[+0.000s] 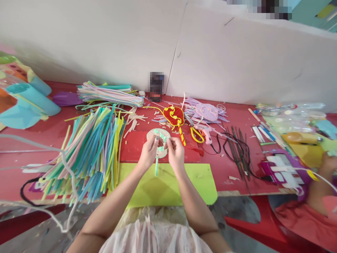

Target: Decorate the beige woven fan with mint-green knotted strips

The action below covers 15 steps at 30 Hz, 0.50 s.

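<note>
A round pale-green fan made of pipe cleaners (162, 153), with mint flower-like bits on its face and a short twisted handle pointing toward me, is held up over the table. My left hand (150, 150) is closed on its left side, thumb and fingers pressed together. My right hand (176, 151) pinches at the mint trim along its right side; the fingertips partly hide what they grip. Just beyond lies a red fan with yellow edging (173, 116) and a twisted yellow handle. Yellow-handled scissors (197, 135) and a pink glue gun (207, 134) rest to its right.
Bundles of coloured pipe cleaners (89, 151) fill the left side. A lilac fan (206, 111) lies on purple stems. Dark stems and a black cable (249, 154) lie right, near a purple-and-white power strip (284, 172). A lime mat (195, 182) covers the near edge; another person's arm (319, 182) is at far right.
</note>
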### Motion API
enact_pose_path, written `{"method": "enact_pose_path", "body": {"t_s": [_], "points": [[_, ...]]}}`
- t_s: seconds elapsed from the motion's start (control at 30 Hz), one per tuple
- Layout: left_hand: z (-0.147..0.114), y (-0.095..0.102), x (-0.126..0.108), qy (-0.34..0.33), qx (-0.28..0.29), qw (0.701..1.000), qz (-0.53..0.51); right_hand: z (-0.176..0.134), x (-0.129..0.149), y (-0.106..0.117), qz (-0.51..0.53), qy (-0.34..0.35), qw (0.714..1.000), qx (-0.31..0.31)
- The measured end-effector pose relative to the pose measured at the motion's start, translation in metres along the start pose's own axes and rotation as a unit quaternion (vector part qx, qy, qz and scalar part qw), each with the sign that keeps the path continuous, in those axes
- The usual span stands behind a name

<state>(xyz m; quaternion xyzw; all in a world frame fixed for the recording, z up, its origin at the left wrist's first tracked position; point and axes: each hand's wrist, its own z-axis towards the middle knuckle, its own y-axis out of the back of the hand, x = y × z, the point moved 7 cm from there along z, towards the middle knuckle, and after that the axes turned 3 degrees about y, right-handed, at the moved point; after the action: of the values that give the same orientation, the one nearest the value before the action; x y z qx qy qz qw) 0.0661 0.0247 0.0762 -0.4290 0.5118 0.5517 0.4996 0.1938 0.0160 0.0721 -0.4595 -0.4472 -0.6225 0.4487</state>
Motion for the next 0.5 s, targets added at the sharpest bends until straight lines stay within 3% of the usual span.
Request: {"method": "enact_pose_path", "body": {"t_s": [0.2, 0.4, 0.5], "points": [[0.012, 0.007, -0.005, -0.041, 0.064, 0.993, 0.087, -0.001, 0.005, -0.004, -0.031, 0.023, 0.997, 0.072], [0.015, 0.007, -0.01, -0.059, 0.105, 0.986, 0.114, -0.002, 0.012, -0.003, -0.053, 0.045, 0.994, 0.089], [0.014, 0.007, -0.012, -0.069, 0.091, 0.985, 0.132, -0.003, 0.009, -0.004, -0.043, 0.034, 0.995, 0.081]]}}
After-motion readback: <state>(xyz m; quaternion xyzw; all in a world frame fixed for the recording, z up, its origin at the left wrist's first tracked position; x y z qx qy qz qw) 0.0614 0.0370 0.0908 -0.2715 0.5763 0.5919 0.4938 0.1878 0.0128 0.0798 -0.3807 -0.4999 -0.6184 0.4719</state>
